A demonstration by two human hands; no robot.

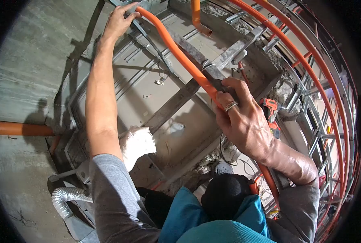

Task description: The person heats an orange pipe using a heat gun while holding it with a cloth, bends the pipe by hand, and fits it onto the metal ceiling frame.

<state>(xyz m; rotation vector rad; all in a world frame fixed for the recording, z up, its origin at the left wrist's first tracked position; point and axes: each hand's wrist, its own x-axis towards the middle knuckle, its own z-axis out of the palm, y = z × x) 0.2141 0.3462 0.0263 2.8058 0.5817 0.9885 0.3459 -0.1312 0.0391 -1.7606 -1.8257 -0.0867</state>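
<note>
A bright orange conduit [175, 50] runs diagonally between my hands, with a gentle bend along it. At the top of the view, my left hand [120, 21] pinches its far end beside a thin metal channel [150, 40]. My right hand [245, 119], with a ring on one finger, wraps round the same conduit lower down. Below that wrist, an orange length [268, 183] shows again; whether it is the same piece is hidden. A dark bar [174, 101] crosses behind the conduit, and a wire tie [206, 65] sits near it.
A red cordless drill [271, 108] lies right of my right hand. Metal framing [310, 93] and long orange conduits [316, 60] curve along the right side. At left are a concrete wall [34, 60], an orange pipe [20, 128] and a silver flexible duct [63, 198].
</note>
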